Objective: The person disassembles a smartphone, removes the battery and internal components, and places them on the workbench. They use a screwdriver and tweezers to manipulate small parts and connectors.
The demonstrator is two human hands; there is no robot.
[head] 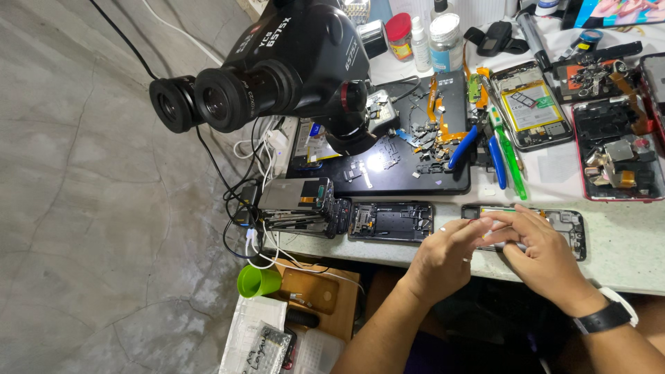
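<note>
Opened black phone frame (pixel 571 225), right of the microscope (pixel 291 55): left hand (pixel 443 260) and right hand (pixel 544 253) pinch a small part; next, careful seating.

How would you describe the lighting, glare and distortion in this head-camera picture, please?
Head view: even, bright light, soft shadows; a glare spot on the black work mat beneath the microscope; wide-angle bending tilts the table edge; the microscope looms large; the left hand and right hand over the opened phone frame look sharp.
</note>
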